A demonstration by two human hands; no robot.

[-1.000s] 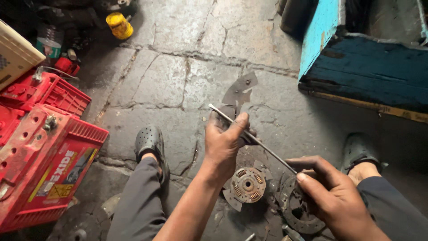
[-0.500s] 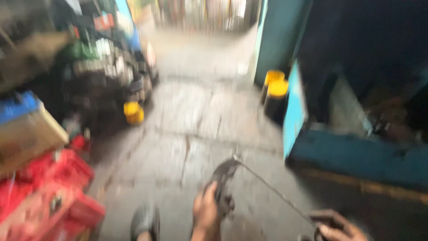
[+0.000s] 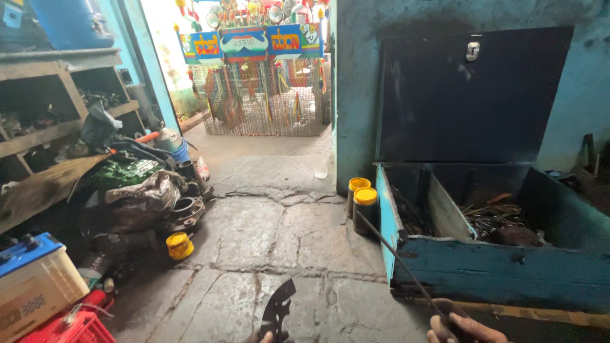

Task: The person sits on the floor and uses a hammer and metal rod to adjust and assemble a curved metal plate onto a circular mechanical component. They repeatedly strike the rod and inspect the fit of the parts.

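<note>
The view is now lifted up from the floor, so only fingertips are seen. A dark metal plate [image 3: 278, 311] is gripped by the left hand [image 3: 265, 337] and a thin rod [image 3: 399, 260] by the right hand [image 3: 462, 330], both near the blue box [image 3: 502, 270]. The round parts on the floor are no longer seen.

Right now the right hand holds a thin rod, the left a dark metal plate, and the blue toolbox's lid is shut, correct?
Not quite: the toolbox lid is open, raised against the wall, with tools visible inside, as the head view shows. The rest stands: the right hand holds the thin rod and the left hand holds the dark metal plate.
</note>
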